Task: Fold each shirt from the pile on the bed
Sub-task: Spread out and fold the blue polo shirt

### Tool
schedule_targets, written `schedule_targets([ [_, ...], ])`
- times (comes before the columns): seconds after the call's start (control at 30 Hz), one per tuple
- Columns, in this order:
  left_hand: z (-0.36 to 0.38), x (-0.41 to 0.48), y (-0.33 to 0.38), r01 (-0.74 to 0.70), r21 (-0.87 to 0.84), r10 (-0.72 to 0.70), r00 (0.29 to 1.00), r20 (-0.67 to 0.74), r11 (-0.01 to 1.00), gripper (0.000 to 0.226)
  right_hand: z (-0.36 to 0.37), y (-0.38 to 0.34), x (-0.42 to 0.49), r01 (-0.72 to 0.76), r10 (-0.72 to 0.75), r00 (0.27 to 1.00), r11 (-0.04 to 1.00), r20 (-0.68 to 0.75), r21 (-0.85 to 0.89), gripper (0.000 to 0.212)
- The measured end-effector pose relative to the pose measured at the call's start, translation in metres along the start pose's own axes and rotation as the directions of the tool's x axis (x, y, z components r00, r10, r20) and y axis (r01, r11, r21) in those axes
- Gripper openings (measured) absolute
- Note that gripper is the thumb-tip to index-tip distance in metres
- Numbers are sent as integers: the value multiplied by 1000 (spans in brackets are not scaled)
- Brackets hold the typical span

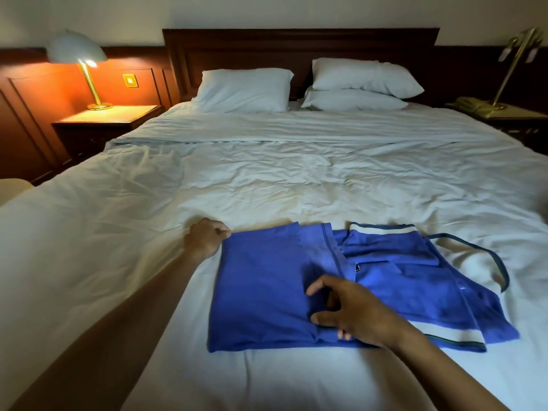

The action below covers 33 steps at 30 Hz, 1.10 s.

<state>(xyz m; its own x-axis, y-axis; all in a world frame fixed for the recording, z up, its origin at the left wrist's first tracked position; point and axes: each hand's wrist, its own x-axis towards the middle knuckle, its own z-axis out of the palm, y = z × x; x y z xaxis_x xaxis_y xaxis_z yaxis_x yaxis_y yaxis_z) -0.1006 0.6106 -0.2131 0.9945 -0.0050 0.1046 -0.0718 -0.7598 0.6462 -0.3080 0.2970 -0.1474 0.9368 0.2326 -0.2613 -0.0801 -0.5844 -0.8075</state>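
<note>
a blue shirt [261,292] lies flat on the near part of the bed [296,179], on the white sheet, and it is partly folded. its left half looks smooth and doubled over, with a straight fold line running down the middle. its right half is messy, with a white striped band [382,228] at the far side, another one at the near side, and a thin dark edge looping out onto the sheet. the left hand [207,240] is at the far left corner of the shirt, with its fingers curled, and it seems to pinch that corner and hold it tight. the right hand [353,315] rests on the shirt near the middle fold, close to the near edge. its thumb is lifted and its fingers are loosely bent, and i cannot tell if it holds any cloth or just presses down. i think the step now is making the shirt neat in the middle of folding it, so it is about half done. next, the messy right side needs to be smoothed and folded in over the tidy side, with the loose bands tucked in so they do not stick out. no other shirts show in this view. three white pillows [246,90] sit far off at the head of the bed.
</note>
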Motion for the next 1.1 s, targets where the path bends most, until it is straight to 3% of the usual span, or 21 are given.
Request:
schedule_targets([
  [0.03,-3,-10,8,-57,9,57,998,-32,998,4,-2,-2,0,19,-23,999,994,-39,-104,27],
  [0.1,-13,-41,29,-165,-15,164,986,-22,986,35,-6,-6,3,56,-118,980,934,-157,-352,30],
  [0.17,-29,-84,53,-318,-72,325,930,171,945,53,-7,-8,5,95,-217,954,875,-208,-474,32],
  [0.23,-45,-124,67,-417,-52,399,817,417,907,47,-2,-6,2,204,-303,945,843,-127,-497,34],
  [0.3,-57,-154,71,-449,31,360,754,549,893,44,5,1,-3,351,-409,912,761,17,-546,44],
  [0.37,-64,-170,66,-486,104,350,745,567,868,46,8,9,-8,427,-477,874,662,94,-616,48],
  [0.47,-69,-185,60,-568,123,429,729,533,814,30,5,21,-10,482,-609,791,553,65,-680,28],
  [0.53,-73,-190,56,-606,109,484,719,500,788,15,0,25,-9,501,-667,744,518,39,-693,21],
  [0.6,-74,-192,52,-608,108,492,722,486,786,16,0,26,-10,537,-691,721,517,45,-666,18],
  [0.73,-79,-190,48,-599,185,413,712,568,779,15,5,20,-16,563,-624,763,511,170,-649,21],
  [0.8,-80,-188,54,-563,216,344,719,604,798,16,4,14,-15,499,-521,839,619,159,-606,39],
  [0.87,-71,-181,66,-481,129,354,778,519,867,18,2,7,-7,400,-489,872,721,-6,-565,58],
  [0.93,-48,-163,79,-388,23,360,875,324,922,18,1,6,10,252,-404,905,761,-133,-598,81],
  [1.0,-18,-144,92,-260,15,248,934,256,965,40,4,8,28,136,-252,965,725,-76,-675,98],
  [1.07,15,-130,100,-144,145,89,939,331,979,56,2,12,38,144,-183,983,742,8,-655,98],
  [1.1,29,-127,101,-129,253,30,931,363,959,60,-4,14,37,159,-201,980,789,-4,-593,84],
])
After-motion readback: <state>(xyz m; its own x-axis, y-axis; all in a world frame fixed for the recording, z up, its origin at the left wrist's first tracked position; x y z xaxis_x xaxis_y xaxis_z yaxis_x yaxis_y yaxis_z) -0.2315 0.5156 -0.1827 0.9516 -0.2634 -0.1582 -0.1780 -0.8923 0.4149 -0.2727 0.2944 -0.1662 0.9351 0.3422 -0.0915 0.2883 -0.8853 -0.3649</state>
